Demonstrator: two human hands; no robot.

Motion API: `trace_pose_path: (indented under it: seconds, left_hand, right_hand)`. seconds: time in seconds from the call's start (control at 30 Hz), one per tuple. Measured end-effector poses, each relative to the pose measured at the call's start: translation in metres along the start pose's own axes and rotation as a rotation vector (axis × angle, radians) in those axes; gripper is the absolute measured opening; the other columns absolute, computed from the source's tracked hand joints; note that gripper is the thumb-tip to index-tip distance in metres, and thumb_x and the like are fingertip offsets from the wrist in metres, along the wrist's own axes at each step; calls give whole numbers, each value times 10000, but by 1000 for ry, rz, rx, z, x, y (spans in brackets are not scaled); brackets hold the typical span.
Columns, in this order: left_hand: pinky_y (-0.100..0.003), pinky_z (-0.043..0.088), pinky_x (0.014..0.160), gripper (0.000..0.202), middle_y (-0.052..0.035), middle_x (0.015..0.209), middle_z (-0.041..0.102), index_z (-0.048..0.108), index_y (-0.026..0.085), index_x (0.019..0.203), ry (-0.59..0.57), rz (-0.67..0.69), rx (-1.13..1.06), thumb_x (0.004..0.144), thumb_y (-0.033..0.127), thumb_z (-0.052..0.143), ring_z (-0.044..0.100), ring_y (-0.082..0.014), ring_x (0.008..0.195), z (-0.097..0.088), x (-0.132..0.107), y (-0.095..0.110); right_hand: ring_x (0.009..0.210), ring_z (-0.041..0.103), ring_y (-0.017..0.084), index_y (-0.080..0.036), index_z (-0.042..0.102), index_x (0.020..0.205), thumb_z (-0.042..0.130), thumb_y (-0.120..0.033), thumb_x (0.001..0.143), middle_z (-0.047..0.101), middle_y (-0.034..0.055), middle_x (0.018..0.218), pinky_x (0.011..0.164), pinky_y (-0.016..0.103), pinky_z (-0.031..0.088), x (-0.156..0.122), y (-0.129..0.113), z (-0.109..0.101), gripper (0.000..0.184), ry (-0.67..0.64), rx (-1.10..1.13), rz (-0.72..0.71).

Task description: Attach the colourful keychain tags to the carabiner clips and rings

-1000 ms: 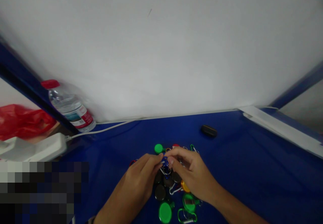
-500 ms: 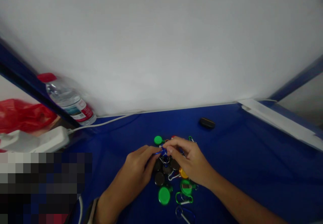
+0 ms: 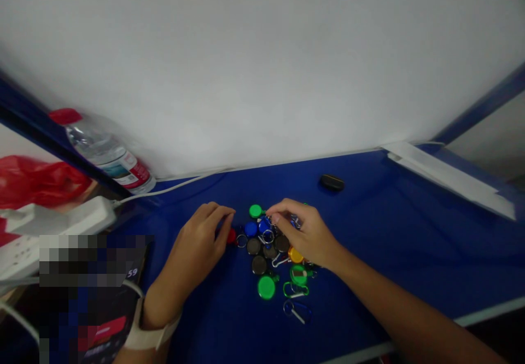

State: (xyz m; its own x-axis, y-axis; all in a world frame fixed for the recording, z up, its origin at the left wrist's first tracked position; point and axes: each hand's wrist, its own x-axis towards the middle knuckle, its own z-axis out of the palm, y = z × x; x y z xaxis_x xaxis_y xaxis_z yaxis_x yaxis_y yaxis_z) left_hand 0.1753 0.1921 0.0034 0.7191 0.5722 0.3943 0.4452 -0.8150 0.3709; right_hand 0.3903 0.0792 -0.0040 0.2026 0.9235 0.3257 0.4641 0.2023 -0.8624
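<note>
My left hand (image 3: 205,234) is left of a pile of badge reels, thumb and forefinger tips together; anything between them is too small to make out. Partly behind its thumb lies a red reel (image 3: 232,236), beside a metal split ring (image 3: 241,241). My right hand (image 3: 305,230) hovers over the pile's right side with a closed pinch above a blue reel (image 3: 264,225); what it grips is unclear. Around them lie another blue reel (image 3: 250,229), black reels (image 3: 258,265), a yellow reel (image 3: 295,254), green reels (image 3: 266,287), a green carabiner (image 3: 296,289) and a blue carabiner (image 3: 302,312).
A black oval case (image 3: 332,182) lies farther back on the blue tabletop (image 3: 394,222). At left are a water bottle (image 3: 106,153), a white power strip (image 3: 82,218), a cable and a phone-like screen (image 3: 109,328). White flat pieces (image 3: 451,181) rest at right, against the wall.
My left hand has parted from my right and moved left, away from the blue carabiner-like piece both were holding. Blue reels and the red reel now show between the hands. The view has tilted slightly down.
</note>
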Motion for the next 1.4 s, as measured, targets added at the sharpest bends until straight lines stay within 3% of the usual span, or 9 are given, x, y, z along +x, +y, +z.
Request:
trace_pose_path:
  seconds: [0.17, 0.37, 0.53, 0.7, 0.83, 1.0, 1.17, 1.3, 1.4]
  left_hand:
    - [-458, 527, 876, 220, -94, 1001, 627, 670, 157, 1035, -151, 4, 132, 1020, 241, 468, 610, -264, 942, 2, -1, -8]
    - [-456, 523, 880, 208, -96, 1022, 620, 669, 159, 1066, -193, 65, 86, 1000, 244, 492, 595, -264, 956, 4, -2, -5]
    - [-443, 509, 885, 155, -84, 988, 615, 659, 168, 992, -157, 125, 46, 981, 246, 525, 588, -253, 939, 0, 1, 0]
    - [-441, 507, 937, 161, -89, 1088, 627, 658, 188, 1075, -138, 183, -4, 967, 275, 574, 605, -249, 1007, 4, 1, 14]
    - [-495, 486, 1027, 279, -128, 1258, 614, 640, 184, 1209, -160, 223, -5, 965, 315, 599, 586, -284, 1152, 15, -2, 24]
    - [-544, 475, 1059, 374, -140, 1384, 588, 634, 206, 1319, -221, 275, 10, 971, 337, 595, 533, -330, 1288, 25, -4, 31]
    - [-555, 456, 1089, 336, -116, 1431, 559, 671, 259, 1280, -278, 267, 6, 962, 344, 602, 512, -329, 1338, 22, -5, 28]
    - [-542, 463, 1086, 266, -132, 1388, 581, 698, 216, 1168, -232, 247, -8, 947, 337, 612, 536, -321, 1300, 17, -4, 21]
    - [-531, 468, 1086, 333, -143, 1378, 591, 659, 197, 1250, -198, 237, 0, 956, 343, 603, 548, -312, 1288, 18, -3, 18]
  right_hand:
    - [809, 649, 139, -171, 734, 989, 583, -205, 957, 725, 32, 905, 727, 272, 478, 1, 4, -1, 159, -41, 1, -46]
    - [838, 649, 152, -169, 715, 966, 566, -159, 952, 723, 39, 917, 793, 304, 453, 5, 12, -7, 149, 38, -185, -113]
    - [739, 606, 123, -164, 692, 928, 575, -139, 948, 712, 5, 846, 805, 304, 381, 8, 8, -23, 122, -156, -380, -169]
    - [641, 505, 107, -156, 677, 854, 591, -206, 955, 612, -19, 682, 726, 277, 334, 9, 1, -36, 142, -319, -495, -120]
    - [566, 453, 90, -147, 676, 876, 602, -220, 951, 546, -36, 611, 615, 251, 281, 12, -1, -46, 128, -373, -477, -47]
    - [528, 407, 83, -145, 650, 823, 626, -241, 942, 507, -46, 564, 579, 260, 236, 15, -3, -55, 155, -417, -477, -17]
    - [519, 412, 72, -150, 653, 787, 646, -259, 928, 516, -49, 570, 562, 257, 235, 15, -2, -64, 179, -441, -456, 19]
    - [480, 372, 57, -152, 628, 704, 654, -241, 907, 478, -66, 545, 533, 238, 251, 16, 1, -76, 223, -504, -406, 61]
    - [481, 385, 62, -153, 677, 793, 718, -254, 860, 470, -76, 549, 532, 233, 267, 17, 4, -83, 128, -585, -390, 88]
